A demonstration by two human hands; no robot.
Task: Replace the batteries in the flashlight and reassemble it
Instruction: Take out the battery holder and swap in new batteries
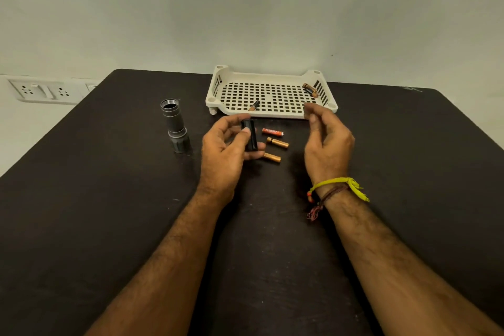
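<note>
A socket plate point(45, 91) sits on the wall past the surface's point(81, 213) far left corner. The flashlight point(175, 125) stands upright left of centre, open end up. The left grip point(229, 150) curls thumb and fingers round the black holder point(250, 135), held above the surface. Just right lie three batteries point(272, 132) point(277, 142) point(272, 157). The tray point(268, 97) at the far edge holds two more point(254, 105) point(310, 90). The right grip point(326, 142) hovers near the tray's front rim, fingers loosely bent, holding nothing.
</note>
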